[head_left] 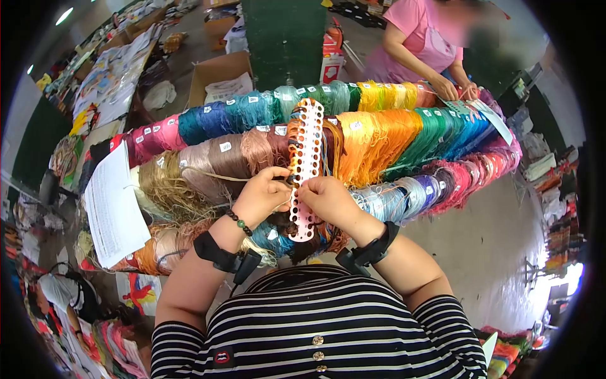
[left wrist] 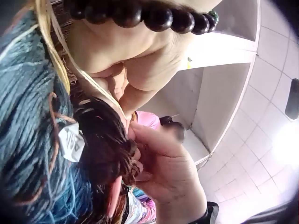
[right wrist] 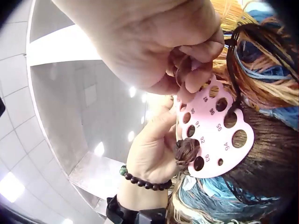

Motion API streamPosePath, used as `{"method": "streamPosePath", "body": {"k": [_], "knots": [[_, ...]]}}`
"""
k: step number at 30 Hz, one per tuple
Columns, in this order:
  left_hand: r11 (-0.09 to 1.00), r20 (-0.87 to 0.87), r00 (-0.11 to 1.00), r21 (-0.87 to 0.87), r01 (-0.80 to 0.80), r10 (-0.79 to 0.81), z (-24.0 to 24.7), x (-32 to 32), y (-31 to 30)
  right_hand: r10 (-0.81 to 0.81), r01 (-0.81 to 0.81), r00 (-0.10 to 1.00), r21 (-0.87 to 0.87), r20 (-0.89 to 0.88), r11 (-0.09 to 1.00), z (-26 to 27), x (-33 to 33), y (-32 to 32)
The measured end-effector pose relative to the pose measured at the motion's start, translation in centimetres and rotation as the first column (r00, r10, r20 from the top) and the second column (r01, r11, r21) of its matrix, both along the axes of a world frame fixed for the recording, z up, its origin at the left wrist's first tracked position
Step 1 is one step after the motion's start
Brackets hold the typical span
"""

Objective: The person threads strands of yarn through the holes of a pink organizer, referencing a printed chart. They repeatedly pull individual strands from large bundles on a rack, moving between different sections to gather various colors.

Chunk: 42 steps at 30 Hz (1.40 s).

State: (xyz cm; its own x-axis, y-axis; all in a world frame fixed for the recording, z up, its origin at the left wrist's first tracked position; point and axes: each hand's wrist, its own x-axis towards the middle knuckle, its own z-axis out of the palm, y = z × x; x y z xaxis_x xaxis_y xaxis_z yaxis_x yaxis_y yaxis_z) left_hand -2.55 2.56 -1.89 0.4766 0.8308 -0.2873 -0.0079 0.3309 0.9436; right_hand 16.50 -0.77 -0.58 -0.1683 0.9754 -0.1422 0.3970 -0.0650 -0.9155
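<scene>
Card point(head_left: 307, 165) stands lengthwise across the rows of skeins point(head_left: 379, 142), between your two hands, its face of holes turned up to you in the head view. Your left hand point(head_left: 260, 194) is at its left edge, fingers bent; your right hand point(head_left: 331, 199) overlaps its right side, thumb and finger brought close together over the holes. A beaded bracelet point(head_left: 240, 223) circles your left wrist. To the left, a printed sheet point(head_left: 117, 208) hangs over the skeins; at the far right end another person point(head_left: 416, 44) has both hands at the threads.

Left wrist view: your fingertips on both sides meet near a brown bundle point(left wrist: 105, 140). One pale strand point(left wrist: 93, 85) runs down to them. The grip of your left hand is narrow; you cannot be credited with a certain hold on the strand, as the contact is hidden. A white label point(left wrist: 71, 142) sits on blue thread beside the bundle.

Right wrist view: the card shows pink, numbers 91 to 96 legible, with dark thread passing at one hole. Your right fingers are curled tightly at its edge; whether they pinch card or thread, I cannot tell.
</scene>
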Motion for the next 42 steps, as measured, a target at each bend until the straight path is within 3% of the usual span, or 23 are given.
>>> {"method": "streamPosePath", "body": {"k": [3,9,12,14,15,18,19,22,24,25,26,27,28,30,32,33,34,36,38,40,41,42], "knots": [[0.998,0.058,0.997,0.027,0.053,-0.055,-0.4,0.0,0.4,-0.009,-0.021,0.978,0.142,0.208,0.990,0.6,-0.1,-0.1],[0.990,-0.011,0.997,0.125,0.072,-0.071,-0.7,0.7,0.7,-0.014,-0.053,0.942,0.189,0.336,0.980,0.5,-0.3,0.0],[0.969,-0.120,0.991,0.232,0.083,-0.056,-0.5,0.5,0.8,-0.001,-0.007,0.985,0.043,0.170,0.999,0.8,-0.3,-0.3],[0.940,-0.195,0.980,0.328,0.091,-0.027,-0.2,-0.2,0.7,-0.021,0.012,0.995,-0.085,-0.101,0.996,-0.9,0.0,-0.1],[0.894,-0.320,0.947,0.429,0.129,0.018,0.6,-0.6,0.5,-0.044,0.010,0.971,-0.148,-0.233,0.989,-1.5,0.2,0.0],[0.976,-0.013,1.000,0.218,-0.013,0.016,2.0,-1.4,0.4,0.017,-0.055,0.948,-0.111,-0.318,0.992,-2.4,1.0,0.4],[0.999,0.124,0.992,0.050,-0.019,0.013,2.7,-1.3,0.2,-0.014,-0.039,0.943,-0.151,-0.333,0.988,-2.4,1.1,0.3],[0.993,0.362,0.932,-0.117,0.031,0.013,3.2,0.4,-0.3,-0.064,-0.007,0.939,-0.204,-0.337,0.979,-1.0,0.9,-0.1],[0.993,0.134,0.985,-0.025,0.117,-0.112,4.7,0.5,-0.3,-0.037,-0.030,0.940,-0.187,-0.340,0.982,-2.3,1.9,0.1],[0.949,0.045,0.989,0.290,0.121,-0.140,2.2,0.9,-0.1,-0.093,-0.025,0.891,-0.252,-0.445,0.968,-0.8,1.8,-0.3],[0.814,-0.048,0.995,0.573,0.095,-0.082,-0.3,1.3,0.1,-0.154,0.033,0.837,-0.232,-0.526,0.972,-0.4,1.5,-0.7],[0.591,-0.219,0.975,0.791,0.158,0.032,-0.3,1.4,0.0,-0.166,0.060,0.816,-0.206,-0.553,0.977,-0.7,1.6,-0.4],[0.690,-0.317,0.948,0.684,0.238,-0.013,0.0,1.3,-0.6,-0.131,0.022,0.847,-0.213,-0.515,0.977,1.1,1.7,-0.6],[0.760,-0.454,0.888,0.550,0.347,-0.077,3.0,0.6,-1.3,-0.147,0.085,0.934,-0.197,-0.327,0.977,1.5,2.6,-0.6],[0.794,-0.242,0.970,0.584,0.167,-0.027,0.8,0.9,-0.7,-0.194,0.215,0.960,0.085,-0.203,0.973,-1.0,2.8,-0.3],[0.828,-0.234,0.970,0.531,0.179,-0.060,1.9,0.5,-0.8,-0.166,0.208,0.944,0.123,-0.286,0.970,-1.9,2.1,0.0],[0.781,-0.198,0.980,0.608,0.144,-0.027,0.4,0.8,-0.6,-0.116,0.130,0.946,0.024,-0.302,0.991,-2.1,2.0,0.2],[0.593,-0.261,0.937,0.802,0.075,0.234,0.4,0.3,-1.1,-0.033,-0.028,0.938,-0.170,-0.344,0.985,-1.2,1.7,-0.2],[0.526,-0.291,0.826,0.850,-0.008,0.482,1.1,-1.0,-1.1,-0.013,-0.045,0.940,-0.163,-0.340,0.986,-0.7,1.2,-0.3],[0.752,-0.322,0.857,0.651,-0.109,0.403,4.7,-4.2,-2.0,0.000,-0.048,0.940,-0.131,-0.342,0.990,0.4,1.3,-0.2],[0.696,-0.087,0.922,0.684,-0.219,0.376,1.9,-5.0,-1.1,-0.002,-0.057,0.933,-0.154,-0.359,0.986,1.0,1.4,-0.2],[0.872,0.117,0.973,0.432,-0.229,0.198,0.9,-6.2,-1.1,0.011,-0.056,0.949,-0.135,-0.314,0.989,1.3,1.6,0.0]]}}
